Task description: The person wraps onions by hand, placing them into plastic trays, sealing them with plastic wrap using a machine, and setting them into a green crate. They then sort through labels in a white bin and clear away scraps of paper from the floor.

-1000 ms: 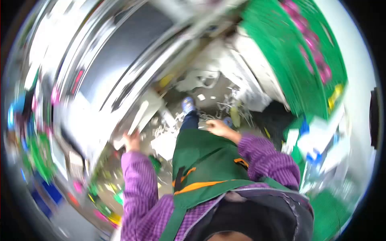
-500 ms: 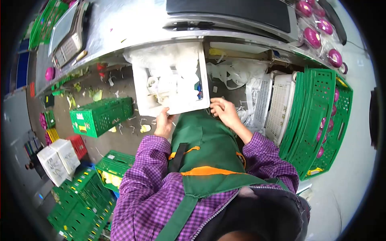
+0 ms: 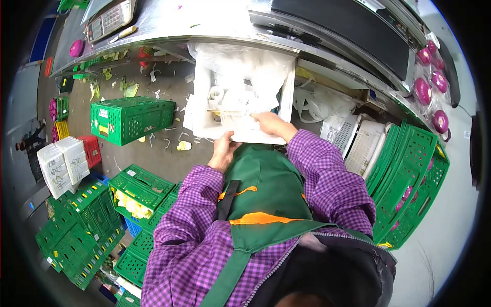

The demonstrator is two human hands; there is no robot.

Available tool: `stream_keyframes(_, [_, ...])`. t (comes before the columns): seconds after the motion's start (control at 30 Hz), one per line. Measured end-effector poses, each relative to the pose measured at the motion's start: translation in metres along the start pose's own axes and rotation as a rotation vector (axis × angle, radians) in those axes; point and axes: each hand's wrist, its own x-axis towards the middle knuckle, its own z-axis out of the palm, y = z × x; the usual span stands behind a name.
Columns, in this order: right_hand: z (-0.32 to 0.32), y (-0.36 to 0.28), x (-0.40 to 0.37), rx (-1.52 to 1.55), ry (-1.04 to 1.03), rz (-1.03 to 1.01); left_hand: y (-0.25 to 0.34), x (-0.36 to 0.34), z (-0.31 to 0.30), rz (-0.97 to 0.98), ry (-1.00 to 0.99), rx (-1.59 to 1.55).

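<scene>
A white drawer-like bin stands pulled out under the metal worktop, holding clear plastic film, a pale roll and other small items too bright to make out. My left hand grips the bin's front rim at its left part, with the fingertips over the edge. Over the front right part of the bin reaches my right hand, its fingers bent together above the contents. Whatever those fingers may hold is too small and washed out to tell.
The steel worktop carries a scale, a knife and wrapped purple onions. Green crates stand at left and right. Vegetable scraps litter the floor.
My right hand has moved from beside the bin's right front corner to inside it. My left hand still holds the front rim. The whole view has shifted and turned slightly.
</scene>
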Motion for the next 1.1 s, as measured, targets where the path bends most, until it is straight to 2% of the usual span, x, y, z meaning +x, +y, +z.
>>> stream_keyframes(0.03, [-0.006,0.001,0.001,0.098,0.056,0.064,-0.001,0.002,-0.002,-0.006,0.005,-0.006])
stream_keyframes(0.1, [-0.014,0.009,0.009,0.158,0.062,0.053,-0.004,0.008,-0.008,0.020,-0.045,0.012])
stream_keyframes(0.17, [-0.027,0.011,0.016,0.168,0.270,0.019,-0.003,0.012,-0.009,0.009,-0.036,0.010])
stream_keyframes(0.3, [-0.051,0.019,0.018,0.177,0.231,-0.049,0.002,0.006,-0.003,-0.016,0.002,0.007])
stream_keyframes(0.37, [-0.055,0.023,0.013,0.265,0.386,-0.097,0.003,0.009,-0.005,-0.020,-0.016,0.011])
stream_keyframes(0.43, [-0.064,0.025,0.004,0.335,0.412,-0.082,0.003,0.011,-0.007,-0.041,0.022,0.035])
stream_keyframes(0.5, [-0.076,0.019,-0.013,0.612,0.476,-0.058,0.003,0.011,-0.009,-0.029,-0.023,0.046])
stream_keyframes(0.57, [-0.077,0.018,-0.026,0.603,0.535,-0.082,0.005,0.011,-0.007,-0.014,-0.020,0.019])
stream_keyframes(0.63, [-0.069,0.014,-0.048,0.976,0.704,-0.108,0.016,0.011,-0.003,-0.002,-0.006,0.047])
stream_keyframes(0.67, [-0.064,0.009,-0.060,1.005,0.829,-0.175,0.024,0.011,-0.003,0.013,0.020,0.070])
stream_keyframes(0.7, [-0.057,0.004,-0.075,1.035,0.899,-0.160,0.035,0.013,-0.002,0.028,0.028,0.080])
stream_keyframes(0.77, [-0.032,0.005,-0.097,1.081,0.947,-0.104,0.063,0.024,0.000,0.057,-0.030,0.105])
stream_keyframes(0.87, [0.023,0.013,-0.121,1.136,0.903,0.006,0.098,0.051,0.018,0.111,-0.020,0.134])
stream_keyframes(0.97, [0.083,0.014,-0.143,1.236,0.755,0.182,0.124,0.090,0.048,0.126,-0.058,0.134])
stream_keyframes(1.03, [0.121,0.015,-0.154,1.250,0.663,0.234,0.142,0.099,0.086,0.156,-0.041,0.058])
stream_keyframes(1.1, [0.148,0.013,-0.165,1.242,0.619,0.286,0.153,0.108,0.114,0.257,-0.119,-0.037])
